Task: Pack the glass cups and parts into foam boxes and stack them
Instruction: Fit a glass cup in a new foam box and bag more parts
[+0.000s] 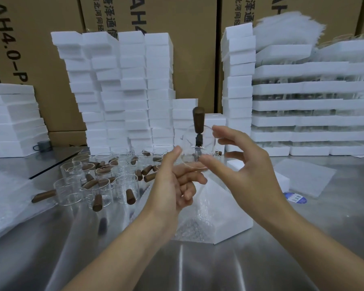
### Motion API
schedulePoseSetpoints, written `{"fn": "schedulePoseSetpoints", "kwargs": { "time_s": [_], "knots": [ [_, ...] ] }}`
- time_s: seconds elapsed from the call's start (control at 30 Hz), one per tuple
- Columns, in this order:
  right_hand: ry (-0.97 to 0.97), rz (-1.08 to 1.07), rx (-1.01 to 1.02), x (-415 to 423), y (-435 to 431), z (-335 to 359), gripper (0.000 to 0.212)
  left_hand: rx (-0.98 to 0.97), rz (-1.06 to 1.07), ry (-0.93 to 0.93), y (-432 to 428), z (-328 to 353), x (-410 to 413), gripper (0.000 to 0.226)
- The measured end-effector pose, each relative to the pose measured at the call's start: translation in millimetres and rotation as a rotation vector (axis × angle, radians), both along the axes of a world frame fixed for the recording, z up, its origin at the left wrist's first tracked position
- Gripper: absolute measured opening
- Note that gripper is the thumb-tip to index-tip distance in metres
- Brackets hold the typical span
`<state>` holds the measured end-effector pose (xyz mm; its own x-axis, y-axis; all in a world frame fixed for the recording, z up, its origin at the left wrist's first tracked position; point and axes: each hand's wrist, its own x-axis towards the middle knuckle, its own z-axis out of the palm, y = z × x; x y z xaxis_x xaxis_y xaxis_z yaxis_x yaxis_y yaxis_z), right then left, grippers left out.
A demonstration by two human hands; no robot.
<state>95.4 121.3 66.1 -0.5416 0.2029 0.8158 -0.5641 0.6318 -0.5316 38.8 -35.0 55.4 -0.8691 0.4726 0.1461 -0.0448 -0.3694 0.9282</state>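
I hold a clear glass cup (pixel 206 143) up at the centre of the view, its dark wooden handle (pixel 198 119) pointing upward. My left hand (pixel 174 177) pinches the cup's lower rim between thumb and fingers. My right hand (pixel 242 156) grips the cup from the right, thumb under it and fingers curved over the top. Below the hands lies a white foam box (pixel 235 219) with a bubble-wrap bag (pixel 193 225) on it. Several more glass cups with wooden handles (pixel 97 181) crowd the steel table to the left.
Tall stacks of closed foam boxes (pixel 130 91) stand at the back centre, with more at the left (pixel 13 118). Layered foam trays holding glassware (pixel 311 118) fill the right. Foam sheets (pixel 303 175) lie at the right, bubble wrap (pixel 4 196) at the left. Cardboard cartons (pixel 51 59) stand behind.
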Motion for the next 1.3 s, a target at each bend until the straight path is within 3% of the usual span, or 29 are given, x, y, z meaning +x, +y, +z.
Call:
{"fn": "schedulePoseSetpoints", "kwargs": {
  "time_s": [0.17, 0.27, 0.43, 0.6, 0.73, 0.93, 1.07, 1.23, 1.3],
  "knots": [
    [0.040, -0.084, 0.093, 3.8, 1.2, 2.1, 0.062, -0.013, 0.025, 0.011, 0.1, -0.4, -0.7, 0.055],
    [0.029, -0.112, 0.159, 2.3, 3.3, 1.6, 0.070, 0.036, 0.015, 0.015, 0.0, 2.0, 0.3, 0.066],
    [0.006, -0.079, 0.115, 1.7, 3.9, -2.5, 0.066, 0.040, -0.050, -0.008, 1.3, -0.2, 0.3, 0.055],
    [0.026, -0.149, 0.164, 0.4, 3.0, -4.2, 0.071, -0.036, 0.054, 0.066, -1.8, -2.4, -3.6, 0.045],
    [-0.022, -0.095, 0.115, -2.2, 5.4, -6.1, 0.078, -0.036, 0.039, 0.064, -4.7, 1.6, -6.7, 0.056],
    [-0.038, -0.167, 0.178, -5.9, 7.8, -12.5, 0.064, -0.048, 0.026, 0.020, -0.5, -2.5, -4.8, 0.051],
    [-0.054, -0.167, 0.217, -8.8, 3.1, -15.1, 0.068, -0.062, -0.006, 0.031, -3.4, 0.2, -6.7, 0.048],
    [-0.093, -0.102, 0.129, -8.3, 4.1, -18.6, 0.066, 0.030, -0.125, -0.136, -4.0, 3.2, -8.2, 0.077],
    [-0.062, -0.123, 0.122, -6.8, 4.8, -17.4, 0.062, -0.017, -0.074, -0.142, -3.1, 2.7, -9.4, 0.070]
  ]
}}
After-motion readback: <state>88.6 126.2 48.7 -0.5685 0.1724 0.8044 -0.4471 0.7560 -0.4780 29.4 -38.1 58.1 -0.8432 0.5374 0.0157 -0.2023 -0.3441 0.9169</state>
